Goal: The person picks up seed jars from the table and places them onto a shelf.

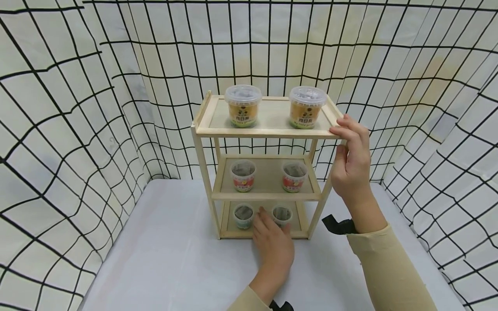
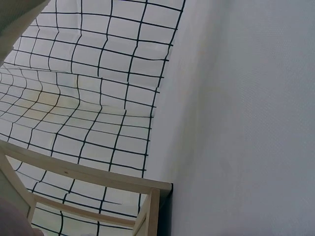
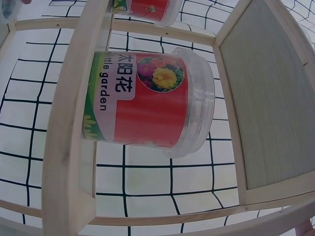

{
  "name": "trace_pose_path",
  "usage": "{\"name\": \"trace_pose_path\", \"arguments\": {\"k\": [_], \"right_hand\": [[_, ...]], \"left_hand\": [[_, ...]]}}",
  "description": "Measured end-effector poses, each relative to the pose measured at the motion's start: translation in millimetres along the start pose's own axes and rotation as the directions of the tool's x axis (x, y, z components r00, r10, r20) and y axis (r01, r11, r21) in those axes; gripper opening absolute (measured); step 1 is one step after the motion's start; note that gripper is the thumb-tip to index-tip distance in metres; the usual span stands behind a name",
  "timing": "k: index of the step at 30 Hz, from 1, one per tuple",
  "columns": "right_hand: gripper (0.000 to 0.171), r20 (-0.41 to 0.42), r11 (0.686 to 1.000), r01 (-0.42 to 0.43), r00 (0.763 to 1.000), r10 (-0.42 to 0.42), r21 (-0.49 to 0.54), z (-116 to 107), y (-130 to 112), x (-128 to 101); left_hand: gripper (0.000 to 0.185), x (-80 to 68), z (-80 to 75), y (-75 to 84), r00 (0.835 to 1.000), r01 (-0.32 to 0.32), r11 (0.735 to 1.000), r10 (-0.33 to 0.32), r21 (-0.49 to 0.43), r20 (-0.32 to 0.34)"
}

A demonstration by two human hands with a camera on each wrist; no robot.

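A three-tier wooden shelf stands on the white table. On its bottom tier are two small clear plastic cups, a left cup and a right cup. My left hand reaches in low, its fingers between the cups and its thumb at the front of the right cup; it seems to hold that cup, whose lower part is hidden. My right hand grips the top tier's front right corner, fingers above and thumb below. Close in the right wrist view is a red-labelled "little garden" cup.
Two lidded cups with yellow labels, one left and one right, stand on the top tier. The middle tier bears two red-labelled cups, left and right. Black netting over white cloth surrounds the table.
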State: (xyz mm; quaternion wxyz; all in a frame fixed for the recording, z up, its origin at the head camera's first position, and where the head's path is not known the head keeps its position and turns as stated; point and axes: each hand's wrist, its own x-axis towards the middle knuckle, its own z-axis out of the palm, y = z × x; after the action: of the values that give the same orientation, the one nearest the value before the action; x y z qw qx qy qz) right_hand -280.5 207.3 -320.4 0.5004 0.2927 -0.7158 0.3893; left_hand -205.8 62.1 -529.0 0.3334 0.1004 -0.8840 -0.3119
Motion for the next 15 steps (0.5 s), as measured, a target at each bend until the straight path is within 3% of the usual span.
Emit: {"name": "trace_pose_path", "arguments": {"k": [10, 15], "right_hand": [[0.042, 0.003, 1.0, -0.005, 1.0, 0.005, 0.002, -0.1, -1.1, 0.4], [0.042, 0.007, 1.0, -0.005, 1.0, 0.005, 0.0, 0.3, -1.7, 0.7]], "left_hand": [[0.092, 10.2, -7.9, -16.1, 0.997, 0.068, 0.998, -0.068, 0.009, -0.036], [0.086, 14.6, -12.6, -26.3, 0.992, 0.124, 0.992, -0.124, -0.031, -0.004]]}}
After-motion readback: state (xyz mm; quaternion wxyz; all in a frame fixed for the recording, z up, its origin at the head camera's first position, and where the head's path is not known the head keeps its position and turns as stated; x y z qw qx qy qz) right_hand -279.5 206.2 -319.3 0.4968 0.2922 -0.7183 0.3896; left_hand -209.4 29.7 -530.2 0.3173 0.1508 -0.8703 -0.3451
